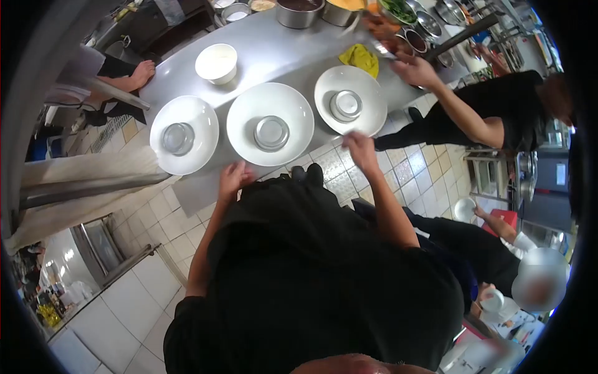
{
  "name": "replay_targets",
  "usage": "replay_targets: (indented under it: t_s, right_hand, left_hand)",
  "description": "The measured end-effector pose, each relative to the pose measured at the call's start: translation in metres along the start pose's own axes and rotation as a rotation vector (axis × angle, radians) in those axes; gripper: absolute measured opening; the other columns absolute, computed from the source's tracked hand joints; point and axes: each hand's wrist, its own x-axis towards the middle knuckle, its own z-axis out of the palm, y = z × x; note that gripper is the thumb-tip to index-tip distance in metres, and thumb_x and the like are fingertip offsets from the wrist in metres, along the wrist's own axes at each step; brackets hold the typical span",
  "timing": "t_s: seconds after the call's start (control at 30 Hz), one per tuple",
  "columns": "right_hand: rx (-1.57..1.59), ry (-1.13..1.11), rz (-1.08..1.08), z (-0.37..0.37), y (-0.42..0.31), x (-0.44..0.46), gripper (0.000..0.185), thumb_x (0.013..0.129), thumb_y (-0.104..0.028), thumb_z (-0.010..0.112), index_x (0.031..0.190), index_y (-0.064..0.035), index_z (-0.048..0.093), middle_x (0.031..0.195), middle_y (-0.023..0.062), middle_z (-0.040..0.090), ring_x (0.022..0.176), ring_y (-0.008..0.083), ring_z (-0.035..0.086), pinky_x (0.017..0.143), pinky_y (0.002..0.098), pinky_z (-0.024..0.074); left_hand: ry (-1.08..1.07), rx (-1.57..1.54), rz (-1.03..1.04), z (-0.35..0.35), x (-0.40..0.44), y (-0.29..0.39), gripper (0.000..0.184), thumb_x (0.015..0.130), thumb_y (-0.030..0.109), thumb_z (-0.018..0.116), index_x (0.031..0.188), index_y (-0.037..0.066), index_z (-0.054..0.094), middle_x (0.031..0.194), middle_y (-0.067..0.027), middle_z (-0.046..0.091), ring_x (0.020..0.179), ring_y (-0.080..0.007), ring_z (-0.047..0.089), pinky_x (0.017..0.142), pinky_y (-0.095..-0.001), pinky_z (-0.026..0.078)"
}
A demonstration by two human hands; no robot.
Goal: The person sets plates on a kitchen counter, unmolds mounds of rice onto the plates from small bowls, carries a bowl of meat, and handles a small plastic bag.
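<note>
Three wide white plates stand in a row along the near edge of the steel counter: a left plate [202, 140], a middle plate [249, 112] and a right plate [367, 87]. Each has a round metal ring or dish on it: left [178, 138], middle [271, 133], right [346, 105]. My left hand [235, 178] is at the counter edge below the middle plate, its fingers partly curled; what they touch is hidden. My right hand [360, 149] is by the lower rim of the right plate, fingers bent; whether it grips the rim is unclear.
A white bowl [217, 62] and a yellow cloth [360, 60] lie behind the plates. Metal pots [299, 17] and food containers line the back. A co-worker's arm [455, 103] reaches in from the right; another person's hand [143, 73] rests at the left end.
</note>
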Motion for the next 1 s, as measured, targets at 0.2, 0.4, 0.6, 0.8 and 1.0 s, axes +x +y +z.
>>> replay_targets:
  t_s: [0.2,0.4,0.6,0.8,1.0]
  right_hand:
    - [-0.485,-0.297,-0.127,0.024,0.054,-0.044,0.022,0.077,-0.022,0.063,0.082,-0.0017,0.070,0.081,0.0201,0.067,0.080,0.0390,0.064,0.075,0.0464,0.0509]
    - [-0.388,-0.172,-0.015,0.011,0.004,0.001,0.028,0.081,-0.026,0.068,0.081,0.0029,0.067,0.065,0.0176,0.061,0.056,0.0213,0.055,0.058,0.0366,0.0449]
    - [-0.164,-0.175,-0.142,0.042,-0.054,0.012,0.023,0.081,-0.015,0.068,0.100,-0.0013,0.067,0.097,0.0152,0.067,0.090,0.0232,0.065,0.081,0.0322,0.0498]
    - [-0.405,-0.287,-0.680,0.117,-0.081,0.017,0.031,0.079,-0.005,0.060,0.110,-0.0011,0.062,0.117,0.0152,0.061,0.112,0.0302,0.056,0.096,0.0413,0.0441]
    - [-0.824,-0.353,-0.790,0.137,-0.077,0.015,0.042,0.079,-0.005,0.051,0.120,-0.0012,0.055,0.130,0.0132,0.053,0.124,0.0265,0.048,0.101,0.0531,0.0369]
  left_hand:
    - [0.062,0.188,-0.057,-0.033,-0.045,-0.003,0.031,0.092,0.031,0.058,0.086,0.001,0.064,0.082,-0.0091,0.065,0.074,-0.0166,0.063,0.067,-0.0284,0.050]
    - [-0.070,0.675,0.326,-0.038,-0.035,0.004,0.031,0.087,0.029,0.063,0.100,0.001,0.067,0.086,-0.0081,0.067,0.081,-0.0164,0.063,0.074,-0.0303,0.049]
    - [0.226,0.673,0.504,-0.046,-0.050,0.079,0.033,0.084,0.022,0.066,0.110,0.002,0.064,0.096,-0.0119,0.068,0.087,-0.0196,0.064,0.080,-0.0328,0.049]
    - [0.087,0.941,0.697,-0.006,-0.019,0.090,0.035,0.080,0.018,0.067,0.112,0.003,0.062,0.113,-0.0142,0.063,0.097,-0.0288,0.063,0.084,-0.0363,0.049]
    - [0.130,1.256,0.981,0.051,0.000,0.057,0.044,0.080,0.019,0.066,0.123,0.011,0.058,0.132,-0.0124,0.052,0.122,-0.0259,0.049,0.104,-0.0442,0.031]
